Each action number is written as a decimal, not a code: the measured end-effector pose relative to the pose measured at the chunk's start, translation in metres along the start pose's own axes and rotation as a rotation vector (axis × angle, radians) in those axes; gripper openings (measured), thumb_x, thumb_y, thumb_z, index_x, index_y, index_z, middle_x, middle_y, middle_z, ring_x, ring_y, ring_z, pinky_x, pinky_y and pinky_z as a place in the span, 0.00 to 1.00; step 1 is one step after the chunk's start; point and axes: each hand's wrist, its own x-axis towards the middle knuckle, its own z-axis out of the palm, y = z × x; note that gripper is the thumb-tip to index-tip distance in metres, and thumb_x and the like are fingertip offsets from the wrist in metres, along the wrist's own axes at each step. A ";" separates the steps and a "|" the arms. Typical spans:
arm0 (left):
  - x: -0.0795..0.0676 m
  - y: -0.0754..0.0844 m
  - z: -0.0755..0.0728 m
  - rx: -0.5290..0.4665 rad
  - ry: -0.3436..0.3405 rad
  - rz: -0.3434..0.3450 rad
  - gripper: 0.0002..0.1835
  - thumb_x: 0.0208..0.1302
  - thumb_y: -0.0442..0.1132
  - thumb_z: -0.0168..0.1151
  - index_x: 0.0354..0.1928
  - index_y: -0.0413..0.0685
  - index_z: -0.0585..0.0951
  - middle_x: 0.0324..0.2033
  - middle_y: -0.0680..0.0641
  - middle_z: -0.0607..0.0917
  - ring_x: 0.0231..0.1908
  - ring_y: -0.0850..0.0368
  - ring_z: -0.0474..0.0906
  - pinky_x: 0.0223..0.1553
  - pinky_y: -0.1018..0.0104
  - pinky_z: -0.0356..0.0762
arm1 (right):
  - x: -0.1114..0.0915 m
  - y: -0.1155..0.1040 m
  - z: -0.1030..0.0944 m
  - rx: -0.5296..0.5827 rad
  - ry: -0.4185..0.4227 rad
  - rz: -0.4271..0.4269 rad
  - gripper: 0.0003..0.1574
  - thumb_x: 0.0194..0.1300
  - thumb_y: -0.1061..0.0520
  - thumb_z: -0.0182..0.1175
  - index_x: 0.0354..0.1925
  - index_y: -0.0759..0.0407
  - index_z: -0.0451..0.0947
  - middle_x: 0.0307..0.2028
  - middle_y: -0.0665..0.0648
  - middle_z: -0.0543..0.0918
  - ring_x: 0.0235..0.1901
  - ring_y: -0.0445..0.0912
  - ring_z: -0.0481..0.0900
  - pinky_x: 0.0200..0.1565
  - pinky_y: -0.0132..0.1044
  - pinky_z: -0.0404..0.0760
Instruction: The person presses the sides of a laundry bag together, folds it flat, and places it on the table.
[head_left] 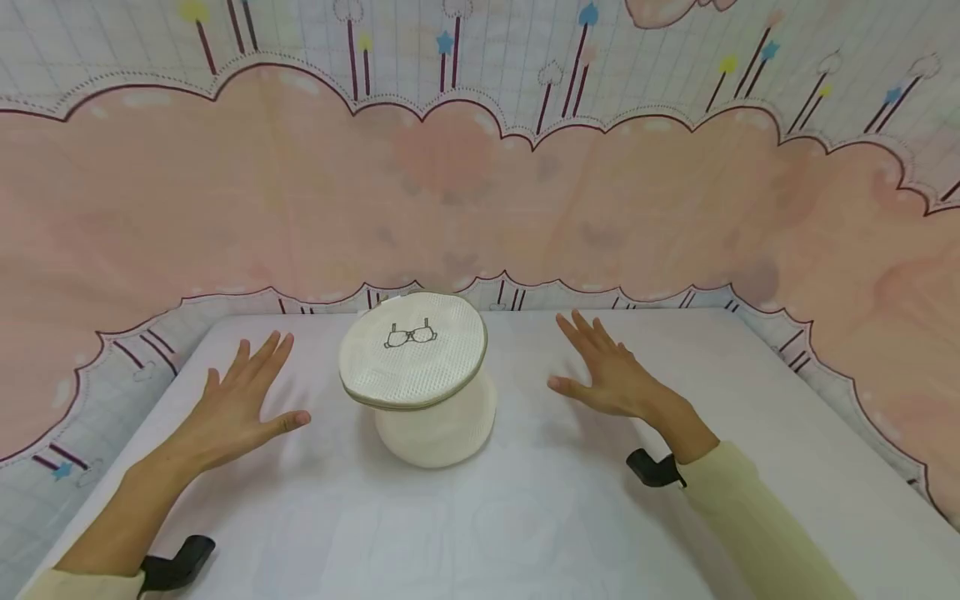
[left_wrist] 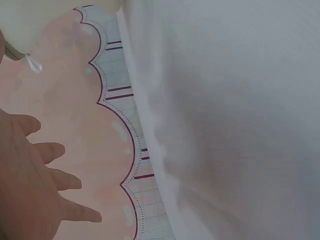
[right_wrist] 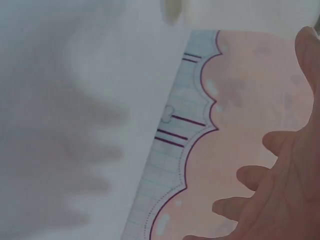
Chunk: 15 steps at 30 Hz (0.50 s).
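A round cream mesh laundry bag (head_left: 412, 354) stands on the white table, its wide top tilted toward me. A line drawing of eyeglasses marks the top, and a zipper seam runs around its edge. In the left wrist view a white zipper pull (left_wrist: 34, 63) hangs from the bag's rim. To the left of the bag, my left hand (head_left: 232, 417) is held with fingers spread and thumb pointing toward it, touching nothing. On the other side my right hand (head_left: 611, 375) hovers over the table, fingers spread, also apart from the bag.
The white table (head_left: 450, 533) spreads out under both hands. Behind it and along its sides hangs a peach cloth (head_left: 337, 192) with scalloped borders and printed candles. Black wrist mounts (head_left: 655, 468) sit at the cuffs of the pale yellow sleeves (head_left: 757, 517).
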 end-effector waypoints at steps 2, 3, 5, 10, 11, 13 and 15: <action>0.000 0.001 0.000 -0.018 -0.001 0.003 0.58 0.56 0.63 0.62 0.76 0.51 0.37 0.73 0.36 0.42 0.69 0.29 0.31 0.54 0.20 0.34 | -0.001 -0.002 0.001 0.037 0.005 -0.007 0.57 0.63 0.26 0.50 0.76 0.42 0.33 0.75 0.53 0.35 0.72 0.58 0.34 0.61 0.72 0.45; 0.001 0.002 0.000 -0.027 0.000 0.006 0.58 0.57 0.63 0.62 0.76 0.51 0.37 0.73 0.36 0.42 0.69 0.29 0.32 0.53 0.20 0.35 | -0.001 -0.004 0.002 0.056 0.007 -0.010 0.57 0.63 0.26 0.50 0.76 0.41 0.33 0.75 0.53 0.35 0.72 0.58 0.34 0.60 0.72 0.45; 0.001 0.003 0.000 -0.060 -0.001 0.016 0.57 0.58 0.63 0.62 0.76 0.51 0.37 0.73 0.37 0.41 0.69 0.28 0.32 0.52 0.19 0.39 | -0.001 -0.008 0.002 0.094 0.010 -0.017 0.56 0.63 0.27 0.50 0.76 0.39 0.33 0.75 0.52 0.35 0.72 0.56 0.33 0.59 0.73 0.47; 0.004 0.008 -0.004 -0.213 0.023 0.065 0.53 0.62 0.60 0.59 0.76 0.53 0.38 0.74 0.39 0.41 0.69 0.28 0.36 0.56 0.23 0.44 | 0.001 -0.019 0.004 0.198 0.029 -0.058 0.55 0.64 0.28 0.50 0.76 0.38 0.33 0.75 0.49 0.35 0.73 0.52 0.34 0.62 0.69 0.50; 0.005 0.011 -0.004 -0.247 0.035 0.075 0.52 0.62 0.61 0.58 0.76 0.54 0.38 0.74 0.38 0.42 0.69 0.28 0.38 0.57 0.24 0.45 | 0.002 -0.021 0.004 0.219 0.035 -0.076 0.54 0.64 0.28 0.50 0.76 0.39 0.33 0.75 0.50 0.36 0.73 0.52 0.35 0.63 0.66 0.50; 0.006 0.016 -0.005 -0.312 0.048 0.081 0.50 0.63 0.62 0.56 0.76 0.55 0.39 0.73 0.37 0.44 0.68 0.28 0.42 0.57 0.25 0.49 | 0.002 -0.024 0.007 0.265 0.050 -0.110 0.54 0.65 0.28 0.49 0.76 0.40 0.33 0.75 0.50 0.38 0.73 0.51 0.38 0.66 0.60 0.48; 0.007 0.024 -0.005 -0.369 0.055 0.080 0.49 0.63 0.65 0.53 0.76 0.58 0.40 0.73 0.36 0.45 0.67 0.27 0.46 0.55 0.27 0.56 | 0.001 -0.028 0.010 0.310 0.058 -0.136 0.54 0.65 0.27 0.48 0.76 0.40 0.34 0.75 0.50 0.40 0.72 0.50 0.41 0.67 0.57 0.47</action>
